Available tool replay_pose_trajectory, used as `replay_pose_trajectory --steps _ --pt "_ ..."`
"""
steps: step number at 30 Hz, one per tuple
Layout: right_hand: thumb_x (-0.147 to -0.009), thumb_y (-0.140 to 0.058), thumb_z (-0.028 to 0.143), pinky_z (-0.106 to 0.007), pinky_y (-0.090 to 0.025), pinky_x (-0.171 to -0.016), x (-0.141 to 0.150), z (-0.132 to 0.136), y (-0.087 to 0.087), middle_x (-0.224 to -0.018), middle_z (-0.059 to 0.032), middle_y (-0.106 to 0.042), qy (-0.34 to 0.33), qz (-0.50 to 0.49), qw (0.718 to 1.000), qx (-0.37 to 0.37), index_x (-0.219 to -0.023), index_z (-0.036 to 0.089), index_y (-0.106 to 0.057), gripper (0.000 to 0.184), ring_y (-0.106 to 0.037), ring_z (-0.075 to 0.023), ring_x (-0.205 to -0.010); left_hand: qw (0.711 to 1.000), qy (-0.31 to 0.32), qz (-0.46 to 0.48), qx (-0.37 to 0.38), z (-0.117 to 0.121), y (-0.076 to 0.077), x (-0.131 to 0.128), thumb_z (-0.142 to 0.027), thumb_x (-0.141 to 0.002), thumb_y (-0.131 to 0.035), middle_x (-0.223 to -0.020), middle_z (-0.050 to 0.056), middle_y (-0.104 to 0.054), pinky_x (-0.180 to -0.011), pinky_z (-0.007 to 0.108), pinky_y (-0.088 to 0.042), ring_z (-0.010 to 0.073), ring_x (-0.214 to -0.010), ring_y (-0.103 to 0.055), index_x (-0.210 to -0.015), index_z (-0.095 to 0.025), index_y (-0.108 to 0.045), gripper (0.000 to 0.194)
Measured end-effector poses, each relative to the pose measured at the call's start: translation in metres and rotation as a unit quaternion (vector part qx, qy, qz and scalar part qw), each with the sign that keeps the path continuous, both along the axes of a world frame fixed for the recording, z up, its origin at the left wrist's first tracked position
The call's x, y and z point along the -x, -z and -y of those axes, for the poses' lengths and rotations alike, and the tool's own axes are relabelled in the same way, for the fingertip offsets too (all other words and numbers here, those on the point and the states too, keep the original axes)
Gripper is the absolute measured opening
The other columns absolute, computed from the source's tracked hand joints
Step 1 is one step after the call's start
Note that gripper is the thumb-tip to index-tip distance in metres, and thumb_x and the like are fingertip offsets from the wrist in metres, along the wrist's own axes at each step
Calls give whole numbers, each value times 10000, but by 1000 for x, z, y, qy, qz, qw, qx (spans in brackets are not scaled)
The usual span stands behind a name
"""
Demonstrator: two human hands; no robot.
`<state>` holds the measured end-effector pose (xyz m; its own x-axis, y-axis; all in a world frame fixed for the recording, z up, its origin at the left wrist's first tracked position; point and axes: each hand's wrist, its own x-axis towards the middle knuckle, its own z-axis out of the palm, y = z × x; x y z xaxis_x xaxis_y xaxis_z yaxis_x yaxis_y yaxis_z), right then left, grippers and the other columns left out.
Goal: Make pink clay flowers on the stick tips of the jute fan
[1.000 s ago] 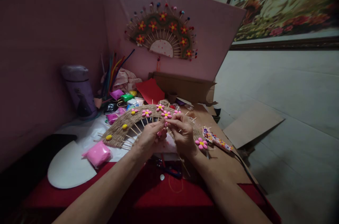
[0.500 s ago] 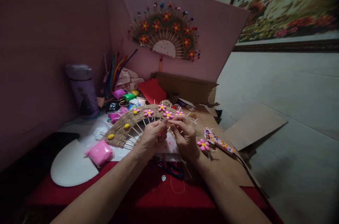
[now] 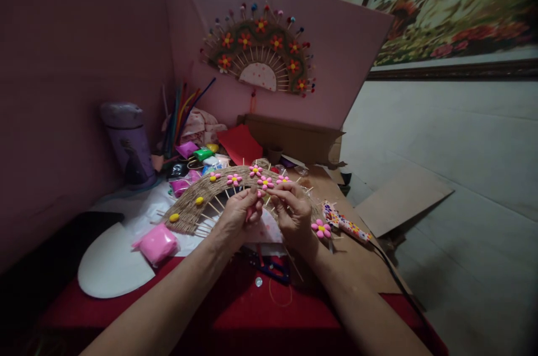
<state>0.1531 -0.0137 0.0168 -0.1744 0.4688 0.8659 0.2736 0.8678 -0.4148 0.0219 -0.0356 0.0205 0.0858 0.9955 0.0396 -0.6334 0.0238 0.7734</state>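
My left hand [image 3: 236, 215] is closed, with pink clay [image 3: 251, 212] partly hidden in its curled fingers. At its fingertips a small pink bit [image 3: 260, 193] shows, close to the fingertips of my right hand [image 3: 293, 211]. The right fingers are pinched together; whether they touch that bit is unclear. Both hands hover over a half-round twine-wrapped fan [image 3: 185, 211] with thin sticks. Pink clay flowers with yellow centres, such as one flower [image 3: 321, 228] at the right end, decorate it. Toward the left sits a bare yellow clay oval [image 3: 174, 217].
A pink clay packet [image 3: 156, 244] and a white curved board [image 3: 113, 260] lie on the left. On cardboard at right rests a flower-patterned glue gun [image 3: 345, 222] with a cord. Behind stand a purple bottle [image 3: 130, 148] and several clay packets. A finished fan [image 3: 260, 53] hangs above.
My fingertips have drawn slightly apart, and the pink bit between them shows more clearly than half a second ago. The view has shifted a little; the fan stays in place.
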Motion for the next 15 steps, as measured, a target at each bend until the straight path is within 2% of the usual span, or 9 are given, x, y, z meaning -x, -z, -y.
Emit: replay_pose_trajectory --steps 4,6,8,11,15 --pt "-845 -538 148 -308 -486 -749 0 0 0 -874 -37 -573 8 -2 1000 -1 -954 238 -675 197 -560 -157 -851 1000 -4 -2 -10 1 -1 0 -282 -640 -745 -658 -8 -587 -302 152 -136 -5 -335 -309 -848 -95 -619 307" --pt "-840 -548 151 -307 -485 -749 0 0 0 -875 -36 -574 11 -7 1000 -3 -945 233 -676 185 -560 -158 -852 1000 -13 0 -9 2 -2 0 -217 -607 -766 -618 -27 -572 -312 143 -161 -11 -335 -298 -894 -98 -624 342" --pt "-837 -550 148 -306 -484 -748 0 0 0 -880 -37 -575 11 -11 1000 -6 -944 232 -676 185 -559 -158 -852 1000 -10 -3 -4 2 -2 -1 -196 -597 -773 -497 -69 -481 -314 137 -159 -5 -327 -273 -870 -102 -625 324" --pt "-841 -541 137 -308 -486 -751 0 1 0 -889 -38 -574 9 -13 1000 -5 -961 235 -673 204 -560 -157 -854 1000 6 -9 3 2 -2 -1 -285 -640 -752 -434 -84 -391 -299 145 -112 6 -320 -249 -767 -108 -609 260" --pt "-840 -540 137 -311 -490 -755 0 1 1 -885 -37 -576 11 -15 1000 -7 -950 237 -675 201 -564 -158 -853 1000 29 -2 -2 2 -2 0 -359 -670 -720 -550 -30 -518 -293 156 -102 -2 -320 -277 -736 -101 -601 291"
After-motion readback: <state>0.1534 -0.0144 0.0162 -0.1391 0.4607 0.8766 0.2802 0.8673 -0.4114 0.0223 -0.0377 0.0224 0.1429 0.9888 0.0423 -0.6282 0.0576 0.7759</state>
